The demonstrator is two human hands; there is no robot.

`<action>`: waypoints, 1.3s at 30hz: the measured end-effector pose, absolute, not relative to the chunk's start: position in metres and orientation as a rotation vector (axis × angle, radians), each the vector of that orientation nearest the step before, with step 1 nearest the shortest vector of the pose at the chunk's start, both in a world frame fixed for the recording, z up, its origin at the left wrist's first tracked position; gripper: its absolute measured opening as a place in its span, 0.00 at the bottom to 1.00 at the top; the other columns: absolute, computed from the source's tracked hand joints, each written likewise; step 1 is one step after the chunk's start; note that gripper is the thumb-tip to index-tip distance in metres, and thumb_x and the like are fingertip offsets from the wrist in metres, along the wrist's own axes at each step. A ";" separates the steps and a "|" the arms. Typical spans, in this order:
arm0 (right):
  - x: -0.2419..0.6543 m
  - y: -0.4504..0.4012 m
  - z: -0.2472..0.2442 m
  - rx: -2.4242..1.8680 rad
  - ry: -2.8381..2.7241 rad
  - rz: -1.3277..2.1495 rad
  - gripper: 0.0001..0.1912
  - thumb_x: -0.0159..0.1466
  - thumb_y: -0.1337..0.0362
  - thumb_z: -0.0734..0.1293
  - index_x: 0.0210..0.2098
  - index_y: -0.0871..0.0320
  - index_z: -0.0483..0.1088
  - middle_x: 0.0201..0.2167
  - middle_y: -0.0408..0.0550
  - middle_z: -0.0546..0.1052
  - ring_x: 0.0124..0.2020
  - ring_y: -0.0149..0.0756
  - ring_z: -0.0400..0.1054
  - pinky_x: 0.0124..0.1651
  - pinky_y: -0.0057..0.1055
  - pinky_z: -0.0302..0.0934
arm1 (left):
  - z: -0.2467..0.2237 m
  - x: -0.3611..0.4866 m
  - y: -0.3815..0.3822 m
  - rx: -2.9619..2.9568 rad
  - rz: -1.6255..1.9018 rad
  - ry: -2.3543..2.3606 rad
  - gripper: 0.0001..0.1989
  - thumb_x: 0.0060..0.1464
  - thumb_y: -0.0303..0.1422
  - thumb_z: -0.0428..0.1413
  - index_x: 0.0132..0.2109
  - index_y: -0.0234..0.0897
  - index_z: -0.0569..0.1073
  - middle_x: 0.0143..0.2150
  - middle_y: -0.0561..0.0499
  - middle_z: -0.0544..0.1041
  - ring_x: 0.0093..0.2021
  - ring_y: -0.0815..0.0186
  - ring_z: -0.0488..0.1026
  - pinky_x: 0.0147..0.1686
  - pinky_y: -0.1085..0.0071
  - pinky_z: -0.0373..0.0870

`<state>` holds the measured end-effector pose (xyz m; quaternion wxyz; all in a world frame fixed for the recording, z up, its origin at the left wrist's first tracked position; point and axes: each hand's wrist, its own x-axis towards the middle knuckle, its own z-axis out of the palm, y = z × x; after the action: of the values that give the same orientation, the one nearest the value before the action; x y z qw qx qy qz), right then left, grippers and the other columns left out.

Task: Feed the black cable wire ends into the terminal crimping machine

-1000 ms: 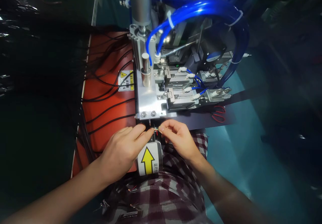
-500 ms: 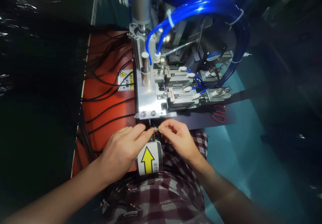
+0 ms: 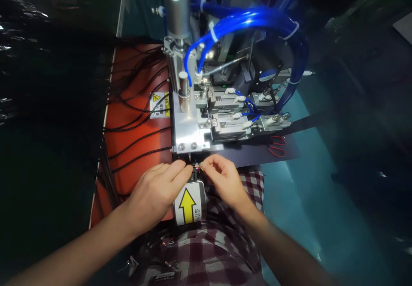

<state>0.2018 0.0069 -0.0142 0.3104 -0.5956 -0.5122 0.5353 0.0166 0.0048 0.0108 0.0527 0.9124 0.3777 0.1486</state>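
My left hand point(image 3: 161, 185) is closed, with its fingertips at one side of a small piece with fine wires point(image 3: 198, 166), red and pale in colour. From the other side, my right hand point(image 3: 223, 174) pinches the end of this piece between thumb and index finger. What lies under the left fingertips is hidden. Both hands are just below the front edge of a metal machine plate point(image 3: 188, 133). Beneath them is a white label with a yellow arrow point(image 3: 188, 204).
Silver cylinders point(image 3: 228, 127) and a thick bundle of blue tubes point(image 3: 254, 18) rise behind the hands. Black cables point(image 3: 138, 138) cross the orange surface point(image 3: 128, 80) at left. Red-handled scissors point(image 3: 277, 146) lie at right. A checkered garment point(image 3: 209, 251) is below.
The view has shifted slightly, so the machine appears a little further left. Both hands stay at the small wired piece, with almost the same grip.
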 end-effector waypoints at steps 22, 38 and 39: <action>0.196 0.002 -0.021 -1.452 -1.460 0.974 0.06 0.64 0.66 0.61 0.30 0.58 0.67 0.25 0.42 0.69 0.26 0.30 0.60 0.31 0.28 0.56 | 0.008 0.016 0.005 2.734 0.510 1.144 0.11 0.59 0.22 0.44 0.42 0.30 0.71 0.38 0.41 0.75 0.32 0.59 0.73 0.29 0.64 0.71; 0.193 0.001 -0.023 -1.426 -1.391 1.160 0.06 0.63 0.65 0.62 0.29 0.58 0.66 0.22 0.39 0.65 0.23 0.28 0.57 0.27 0.26 0.53 | 0.006 0.017 0.005 2.712 0.509 1.139 0.11 0.60 0.23 0.45 0.44 0.30 0.70 0.37 0.42 0.74 0.32 0.59 0.72 0.29 0.64 0.72; 0.193 0.001 -0.023 -1.428 -1.370 1.178 0.07 0.63 0.65 0.62 0.29 0.58 0.66 0.22 0.39 0.65 0.22 0.27 0.57 0.26 0.26 0.53 | 0.007 0.017 0.005 2.711 0.509 1.137 0.11 0.60 0.22 0.45 0.44 0.29 0.71 0.37 0.42 0.74 0.32 0.58 0.73 0.29 0.64 0.72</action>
<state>0.1930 0.0013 -0.0231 0.4069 -0.5663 -0.5435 0.4673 0.0165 0.0051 0.0065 0.0790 0.9058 0.3800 0.1702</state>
